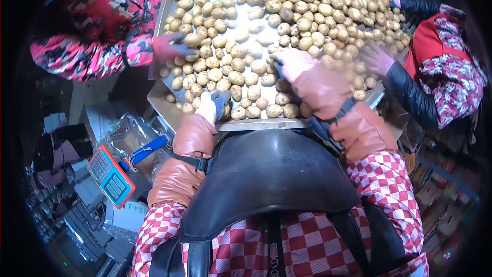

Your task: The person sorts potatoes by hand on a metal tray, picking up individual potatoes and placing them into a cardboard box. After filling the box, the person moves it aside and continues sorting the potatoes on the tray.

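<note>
Loose potatoes (pixel 237 77) cover the table in front of me. My left hand (pixel 214 104), in a light glove with dark fingers, is down among them close to the table's near edge. Its fingers are curled around a potato that is mostly covered. Farther forward and to the right, my right hand (pixel 291 63) reaches in among the potatoes from above. The dark fingertips of its glove bend downward, and what lies under them is hidden. Brown sleeve covers (pixel 195 136) wrap both my forearms.
A gloved hand (pixel 174 47) of a person on the left touches the potatoes. On the right, another person's hand (pixel 378 59) is blurred. The table's near rim (pixel 266 124) meets my black apron (pixel 271 174). A scale display (pixel 111 177) stands lower left.
</note>
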The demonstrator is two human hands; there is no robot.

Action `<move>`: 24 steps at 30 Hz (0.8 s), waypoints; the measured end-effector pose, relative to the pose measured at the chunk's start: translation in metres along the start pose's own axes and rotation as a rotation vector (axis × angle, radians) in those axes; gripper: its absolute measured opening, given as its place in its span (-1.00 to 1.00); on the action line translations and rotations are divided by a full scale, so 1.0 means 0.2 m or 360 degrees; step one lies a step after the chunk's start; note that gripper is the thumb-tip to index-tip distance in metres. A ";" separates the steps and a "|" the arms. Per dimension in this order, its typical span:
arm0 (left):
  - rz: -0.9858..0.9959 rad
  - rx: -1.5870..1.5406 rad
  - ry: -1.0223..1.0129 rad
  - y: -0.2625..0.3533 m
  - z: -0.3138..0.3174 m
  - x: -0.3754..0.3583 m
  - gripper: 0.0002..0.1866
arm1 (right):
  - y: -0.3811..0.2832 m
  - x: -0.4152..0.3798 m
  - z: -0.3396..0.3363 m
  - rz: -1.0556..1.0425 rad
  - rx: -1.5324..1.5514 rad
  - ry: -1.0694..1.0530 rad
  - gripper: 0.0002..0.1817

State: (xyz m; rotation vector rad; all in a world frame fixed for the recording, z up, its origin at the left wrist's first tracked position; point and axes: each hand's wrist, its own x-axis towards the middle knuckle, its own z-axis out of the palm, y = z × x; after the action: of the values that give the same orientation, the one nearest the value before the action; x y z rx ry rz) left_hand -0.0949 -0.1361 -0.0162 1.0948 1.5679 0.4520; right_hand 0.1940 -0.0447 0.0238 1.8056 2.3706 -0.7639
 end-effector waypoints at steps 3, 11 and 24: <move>0.0045 0.0247 0.0144 0.06 0.02 -0.07 -0.67 | -0.14 0.16 0.01 -0.0102 -0.0407 -0.0337 -0.66; -0.0131 0.0093 0.0278 -0.22 0.01 -0.04 -0.71 | -0.26 0.21 -0.14 -0.0177 -0.0636 -0.0720 -0.67; 0.0074 0.1203 -0.0170 0.33 0.00 0.18 -0.56 | 0.43 -0.50 0.24 0.0727 0.3319 -0.0163 -0.43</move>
State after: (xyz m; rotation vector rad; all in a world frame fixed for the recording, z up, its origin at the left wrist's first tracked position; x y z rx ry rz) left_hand -0.0673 -0.0726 0.0148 1.6891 1.6568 -0.2019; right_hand 0.2936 -0.1374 -0.0136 1.9359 0.2056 -3.4714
